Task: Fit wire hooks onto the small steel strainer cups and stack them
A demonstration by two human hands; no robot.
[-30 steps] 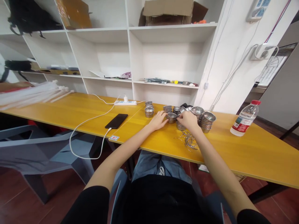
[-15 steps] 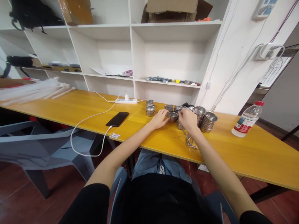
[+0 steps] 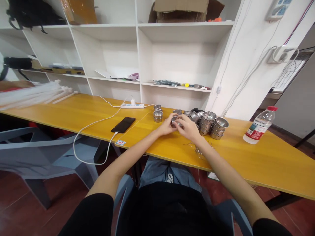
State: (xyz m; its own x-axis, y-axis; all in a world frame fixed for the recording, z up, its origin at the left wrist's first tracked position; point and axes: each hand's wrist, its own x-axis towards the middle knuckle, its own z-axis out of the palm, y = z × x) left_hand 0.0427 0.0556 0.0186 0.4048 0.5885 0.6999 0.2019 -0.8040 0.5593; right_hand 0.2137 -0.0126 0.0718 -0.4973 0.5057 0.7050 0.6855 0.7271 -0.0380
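Note:
A small perforated metal cup (image 3: 173,121) is held a little above the table, between both hands. My left hand (image 3: 167,126) is closed around its left side. From the right, my right hand (image 3: 189,127) has its fingers bent onto the cup's rim and opening; whether something small is pinched there is hidden. Stacks of similar cups (image 3: 208,122) stand just right of my right hand, and one of these cups lies tilted. Another short stack of cups (image 3: 157,116) is left of my left hand. A tangle of thin metal wire (image 3: 199,150) lies under my right forearm.
A black phone (image 3: 123,125) on a white cable lies to the left, with a power strip (image 3: 133,106) behind it. A plastic bottle (image 3: 260,126) with a red cap stands at the right. White shelves (image 3: 177,87) border the table's back; white plastic strips (image 3: 36,93) lie far left.
A cup that stood on the table beside my left hand is now in my hands. My right hand has moved left from the stacks to this cup.

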